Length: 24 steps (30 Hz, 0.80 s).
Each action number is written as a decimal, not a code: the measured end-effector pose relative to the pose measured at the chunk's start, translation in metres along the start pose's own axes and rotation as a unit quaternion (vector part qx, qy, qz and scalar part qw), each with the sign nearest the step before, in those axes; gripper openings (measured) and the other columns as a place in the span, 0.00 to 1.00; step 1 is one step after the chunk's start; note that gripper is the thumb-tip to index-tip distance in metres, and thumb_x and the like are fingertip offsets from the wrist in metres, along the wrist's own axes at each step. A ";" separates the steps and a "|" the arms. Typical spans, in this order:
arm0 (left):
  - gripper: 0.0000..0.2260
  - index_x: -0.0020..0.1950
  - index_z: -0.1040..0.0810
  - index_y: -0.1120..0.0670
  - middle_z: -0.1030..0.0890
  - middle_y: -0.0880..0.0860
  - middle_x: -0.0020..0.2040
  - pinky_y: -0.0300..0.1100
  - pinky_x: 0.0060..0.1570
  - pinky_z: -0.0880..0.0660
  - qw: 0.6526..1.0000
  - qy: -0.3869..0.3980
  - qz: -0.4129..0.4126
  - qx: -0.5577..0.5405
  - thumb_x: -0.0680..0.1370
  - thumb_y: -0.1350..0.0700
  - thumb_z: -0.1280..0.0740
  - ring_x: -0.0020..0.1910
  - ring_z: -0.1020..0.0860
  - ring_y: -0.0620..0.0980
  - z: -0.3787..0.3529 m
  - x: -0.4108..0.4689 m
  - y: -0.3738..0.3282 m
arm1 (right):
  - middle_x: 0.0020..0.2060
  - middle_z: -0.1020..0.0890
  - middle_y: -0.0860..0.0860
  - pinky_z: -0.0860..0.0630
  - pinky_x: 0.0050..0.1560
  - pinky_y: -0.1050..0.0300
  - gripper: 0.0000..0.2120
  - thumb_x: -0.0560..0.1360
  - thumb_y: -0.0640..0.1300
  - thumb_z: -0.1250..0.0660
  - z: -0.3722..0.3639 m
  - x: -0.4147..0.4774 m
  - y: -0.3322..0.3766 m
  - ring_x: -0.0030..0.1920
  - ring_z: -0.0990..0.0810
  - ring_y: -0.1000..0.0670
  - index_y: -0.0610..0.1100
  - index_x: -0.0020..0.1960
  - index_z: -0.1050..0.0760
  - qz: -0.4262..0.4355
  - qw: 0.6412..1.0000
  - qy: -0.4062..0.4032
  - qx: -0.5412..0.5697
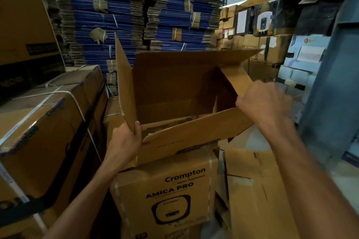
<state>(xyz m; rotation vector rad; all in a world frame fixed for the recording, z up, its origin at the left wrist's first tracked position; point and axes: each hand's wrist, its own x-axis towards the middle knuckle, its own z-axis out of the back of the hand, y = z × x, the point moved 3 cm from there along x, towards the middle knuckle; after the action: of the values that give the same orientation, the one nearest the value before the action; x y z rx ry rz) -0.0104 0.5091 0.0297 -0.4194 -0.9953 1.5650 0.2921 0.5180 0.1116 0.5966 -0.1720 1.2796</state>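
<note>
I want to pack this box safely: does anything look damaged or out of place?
Yes. The box has a ragged, torn edge on its near flap, beside the left hand. Flattened cartons lie in a loose, askew heap at the lower right.

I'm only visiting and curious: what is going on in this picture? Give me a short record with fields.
place: storeroom stacked with cartons
thing in hand: open cardboard box, flaps up
left hand: grips the left flap at its lower corner
right hand: grips the right flap; blurred
box rests on: Crompton Amica Pro carton
behind: bundles of flattened blue cartons
left side: strapped carton
right side: loose flattened cardboard
</note>
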 end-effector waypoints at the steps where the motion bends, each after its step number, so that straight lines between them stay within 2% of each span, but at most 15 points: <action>1: 0.14 0.43 0.29 0.52 0.22 0.53 0.37 0.38 0.27 0.23 1.000 -0.009 -0.006 0.012 0.86 0.51 0.44 0.30 0.22 0.46 -0.001 -0.003 0.001 | 0.32 0.25 0.48 0.27 0.40 0.51 0.15 0.78 0.48 0.32 0.002 0.009 0.005 0.33 0.26 0.48 0.44 0.36 0.29 0.031 0.998 -0.020 -0.043; 3: 0.15 0.43 0.28 0.55 0.24 0.54 0.34 0.32 0.20 0.33 1.000 -0.022 -0.011 0.008 0.86 0.52 0.44 0.23 0.27 0.42 -0.004 -0.009 0.000 | 0.36 0.22 0.47 0.25 0.41 0.51 0.10 0.78 0.48 0.32 -0.013 0.035 0.015 0.37 0.23 0.48 0.44 0.40 0.24 0.112 0.989 0.038 -0.084; 5: 0.14 0.43 0.28 0.55 0.25 0.54 0.33 0.31 0.18 0.35 0.999 -0.029 -0.016 -0.005 0.86 0.53 0.43 0.20 0.29 0.41 -0.007 -0.015 -0.001 | 0.47 0.18 0.46 0.22 0.46 0.50 0.08 0.80 0.49 0.33 -0.047 0.059 0.015 0.45 0.21 0.48 0.47 0.51 0.19 0.161 0.966 0.185 -0.087; 7: 0.14 0.42 0.28 0.55 0.25 0.53 0.32 0.32 0.18 0.34 0.999 -0.034 -0.014 -0.010 0.86 0.53 0.43 0.20 0.30 0.42 -0.009 -0.019 -0.001 | 0.59 0.20 0.46 0.21 0.54 0.48 0.15 0.81 0.54 0.35 -0.079 0.072 0.002 0.52 0.21 0.47 0.48 0.64 0.21 0.143 0.933 0.316 -0.098; 9: 0.14 0.42 0.29 0.55 0.25 0.54 0.32 0.32 0.19 0.33 0.999 -0.035 -0.015 -0.016 0.86 0.53 0.42 0.20 0.31 0.42 -0.010 -0.022 0.001 | 0.65 0.23 0.45 0.21 0.54 0.49 0.24 0.82 0.59 0.38 -0.103 0.079 -0.020 0.54 0.21 0.46 0.46 0.72 0.26 0.097 0.910 0.370 -0.158; 11: 0.13 0.43 0.29 0.55 0.25 0.54 0.33 0.33 0.20 0.33 0.999 -0.033 -0.010 -0.029 0.86 0.53 0.42 0.21 0.30 0.42 -0.011 -0.024 0.003 | 0.66 0.23 0.45 0.24 0.54 0.48 0.27 0.82 0.61 0.40 -0.119 0.087 -0.039 0.59 0.21 0.43 0.44 0.72 0.28 0.075 0.910 0.334 -0.236; 12: 0.13 0.43 0.28 0.55 0.24 0.54 0.33 0.34 0.21 0.33 0.999 -0.034 -0.010 -0.032 0.86 0.54 0.42 0.22 0.29 0.42 -0.011 -0.024 0.005 | 0.64 0.22 0.46 0.25 0.52 0.48 0.25 0.82 0.61 0.40 -0.123 0.091 -0.042 0.60 0.21 0.42 0.45 0.70 0.26 0.071 0.916 0.297 -0.259; 15: 0.13 0.42 0.29 0.54 0.25 0.53 0.32 0.33 0.21 0.33 0.999 -0.038 -0.008 -0.027 0.86 0.54 0.42 0.22 0.29 0.42 -0.011 -0.023 0.005 | 0.46 0.21 0.50 0.28 0.46 0.50 0.14 0.82 0.53 0.39 -0.109 0.099 -0.036 0.49 0.19 0.46 0.47 0.55 0.19 0.104 0.936 0.175 -0.288; 18: 0.15 0.40 0.29 0.55 0.26 0.53 0.31 0.32 0.19 0.36 0.998 -0.050 -0.010 -0.021 0.86 0.54 0.42 0.20 0.31 0.42 -0.008 -0.021 0.002 | 0.38 0.24 0.49 0.31 0.49 0.49 0.13 0.81 0.52 0.37 -0.084 0.106 -0.041 0.44 0.22 0.46 0.46 0.42 0.26 0.087 0.958 0.094 -0.257; 21: 0.15 0.40 0.29 0.55 0.25 0.52 0.31 0.32 0.19 0.34 0.999 -0.038 -0.015 -0.015 0.86 0.53 0.43 0.23 0.30 0.43 -0.009 -0.022 -0.006 | 0.36 0.23 0.47 0.28 0.46 0.49 0.15 0.81 0.50 0.37 -0.074 0.114 -0.066 0.42 0.21 0.46 0.42 0.40 0.25 0.029 0.961 0.049 -0.271; 24: 0.14 0.42 0.29 0.53 0.25 0.53 0.33 0.31 0.18 0.35 1.000 -0.025 0.007 -0.007 0.86 0.52 0.43 0.25 0.29 0.45 -0.010 -0.023 -0.009 | 0.50 0.19 0.45 0.26 0.52 0.49 0.12 0.80 0.50 0.37 -0.067 0.117 -0.101 0.54 0.20 0.43 0.43 0.54 0.20 -0.027 0.958 0.069 -0.278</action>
<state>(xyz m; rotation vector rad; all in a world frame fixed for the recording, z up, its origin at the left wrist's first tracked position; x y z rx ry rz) 0.0086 0.4908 0.0244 -0.3984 -1.0449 1.5884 0.4076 0.6351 0.0747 0.0286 -0.3818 1.1463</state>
